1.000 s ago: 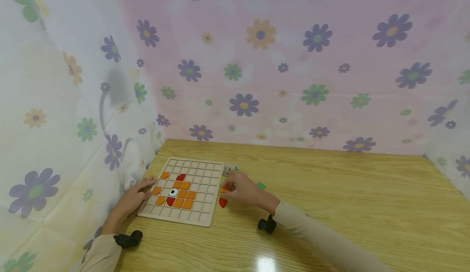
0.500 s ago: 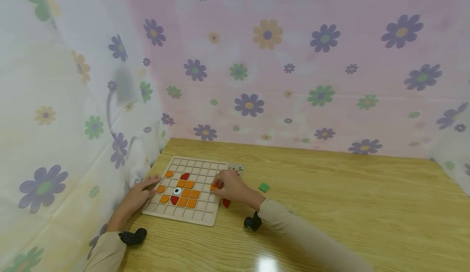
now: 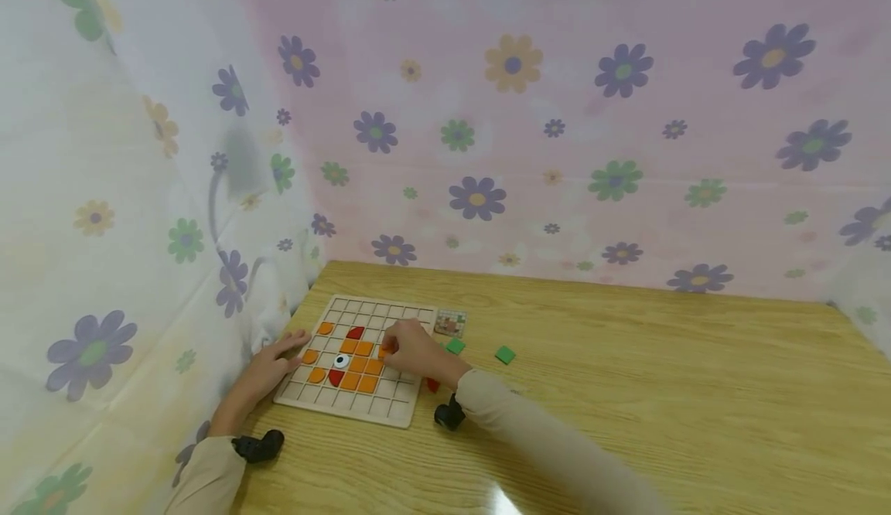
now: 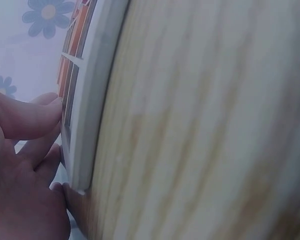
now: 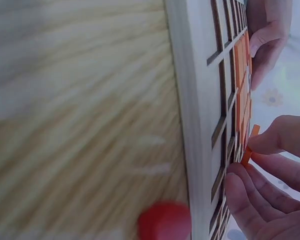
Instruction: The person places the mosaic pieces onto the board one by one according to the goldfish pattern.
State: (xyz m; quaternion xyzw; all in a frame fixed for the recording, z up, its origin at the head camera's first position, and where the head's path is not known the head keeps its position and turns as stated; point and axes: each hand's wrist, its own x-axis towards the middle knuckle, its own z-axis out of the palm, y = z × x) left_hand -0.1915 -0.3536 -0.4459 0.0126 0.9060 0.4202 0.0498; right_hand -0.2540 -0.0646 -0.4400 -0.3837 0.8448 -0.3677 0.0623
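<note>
A wooden grid board (image 3: 390, 414) lies on the table with several square orange tiles (image 3: 367, 383), rounded orange pieces (image 3: 317, 376), two red pieces (image 3: 336, 378) and a round eye piece (image 3: 341, 361) set in it. My right hand (image 3: 416, 350) pinches an orange tile (image 5: 251, 145) between thumb and finger, just over the board, right of the other orange squares. In the right wrist view that tile stands tilted. My left hand (image 3: 267, 368) rests at the board's left edge, fingers loosely extended; the left wrist view shows its thumb (image 4: 32, 117) against the rim.
Right of the board lie a small patterned card (image 3: 451, 323), green tiles (image 3: 455, 346), another green tile (image 3: 505, 355) farther right, and a red piece (image 3: 433, 384) partly under my right forearm. A flowered cloth (image 3: 480, 113) hangs behind and to the left.
My right hand picks up an orange tile from beside the board and carries it left over the grid. Green tiles beside the card come into view. The left hand stays put.
</note>
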